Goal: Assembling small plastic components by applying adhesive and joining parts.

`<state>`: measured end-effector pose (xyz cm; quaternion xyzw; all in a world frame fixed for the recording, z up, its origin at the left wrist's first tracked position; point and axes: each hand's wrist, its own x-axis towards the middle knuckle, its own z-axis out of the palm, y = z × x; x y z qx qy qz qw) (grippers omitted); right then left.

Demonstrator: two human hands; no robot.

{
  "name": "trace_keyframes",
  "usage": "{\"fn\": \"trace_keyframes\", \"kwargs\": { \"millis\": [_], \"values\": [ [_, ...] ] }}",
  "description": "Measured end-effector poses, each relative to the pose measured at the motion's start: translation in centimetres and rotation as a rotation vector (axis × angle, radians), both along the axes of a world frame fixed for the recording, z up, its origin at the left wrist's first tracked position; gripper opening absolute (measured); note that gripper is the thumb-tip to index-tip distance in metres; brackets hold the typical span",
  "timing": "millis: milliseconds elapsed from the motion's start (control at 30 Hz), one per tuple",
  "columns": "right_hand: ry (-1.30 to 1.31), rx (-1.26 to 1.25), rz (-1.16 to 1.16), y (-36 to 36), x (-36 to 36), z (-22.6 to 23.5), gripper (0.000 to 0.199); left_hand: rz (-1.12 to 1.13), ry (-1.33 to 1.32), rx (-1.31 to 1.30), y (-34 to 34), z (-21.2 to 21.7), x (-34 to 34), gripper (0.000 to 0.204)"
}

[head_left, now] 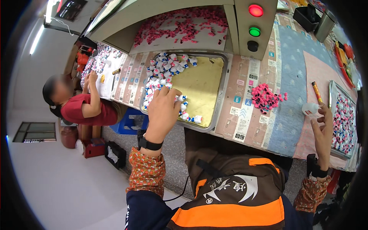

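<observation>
My left hand [164, 111] reaches down over a metal tray [223, 90], its bent fingers apart among small white figures [165, 66] with blue and pink parts. One figure lies right by its fingertips, but the undersides of the fingers are hidden. The figures crowd the left side and lower edge of the tray, whose yellow lining is bare on the right. Over the pink cloth at the right, my right hand [324, 128] has its fingers closed on a small whitish plastic bottle [310, 109], tilted sideways. An orange-yellow stick-like tube [316, 92] lies just beyond it.
Pink-and-black small pieces [266, 98] form a heap between my hands. A second tray [342, 124] full of figures stands far right. Behind the first tray, a machine housing [253, 38] with red and green lights covers more pink pieces. A person [90, 101] in red works at left.
</observation>
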<state>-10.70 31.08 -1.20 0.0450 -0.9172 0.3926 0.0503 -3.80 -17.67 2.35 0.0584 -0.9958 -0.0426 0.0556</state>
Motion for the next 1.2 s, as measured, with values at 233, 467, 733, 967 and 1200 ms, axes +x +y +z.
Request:
{"fn": "trace_keyframes", "kwargs": {
  "millis": [233,467,733,967,1200],
  "values": [
    [-0.125,-0.092,0.068,-1.3,-1.6,-0.6,0.041,-0.096,0.038,0.048,-0.3,-1.0,-0.6,0.021],
    [-0.114,-0.149,-0.019,-1.0,-1.5,-2.2,0.047,-0.024,0.098,0.301,1.8,-1.2,-0.3,0.020],
    [-0.146,-0.510,0.050,-2.6,0.6,-0.1,0.046,-0.115,-0.007,0.247,1.3,-1.2,-1.4,0.025],
    [-0.213,-0.585,0.179,-4.5,2.6,2.2,0.034,-0.192,0.093,0.081,2.4,-2.4,-2.0,0.028],
    [-0.334,-0.618,0.237,-6.1,4.5,4.2,0.043,-0.035,-0.138,1.343,9.0,-0.3,1.1,0.032]
  ]
}}
